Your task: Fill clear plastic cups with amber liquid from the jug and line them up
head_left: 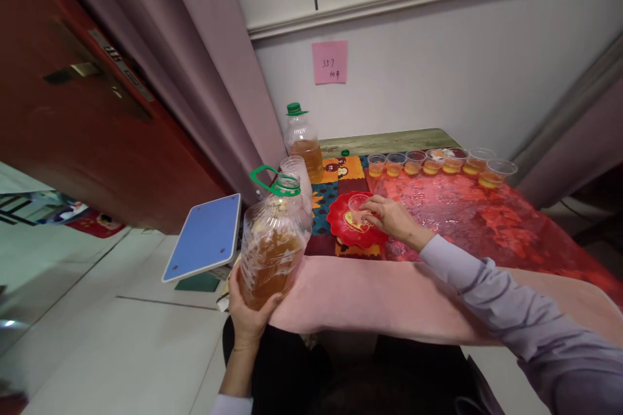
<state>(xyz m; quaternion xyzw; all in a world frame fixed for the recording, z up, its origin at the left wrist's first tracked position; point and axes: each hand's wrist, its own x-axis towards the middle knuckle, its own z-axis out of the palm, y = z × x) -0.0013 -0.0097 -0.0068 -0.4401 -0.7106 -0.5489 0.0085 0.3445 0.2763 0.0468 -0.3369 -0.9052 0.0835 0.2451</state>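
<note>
My left hand [249,314] is wrapped round the lower side of a large clear plastic jug [272,259] with amber liquid in it. The jug leans slightly at the near left edge of the table, its mouth uncapped and a green carrying handle [263,178] round the neck. Over a red scalloped plate [339,228], my right hand [392,217] pinches the rim of a clear plastic cup [359,201]. Whether the cup rests on the plate I cannot tell. Along the far right stands a row of several clear cups [413,162] with a little yellow liquid in each.
A second jug [307,152] with a green cap stands by the wall. Stacked clear cups [298,172] are partly hidden behind the held jug. A loose green cap [345,153] lies farther back. Pink cloth [360,298] covers the near edge; a blue-topped stool [204,233] is at left.
</note>
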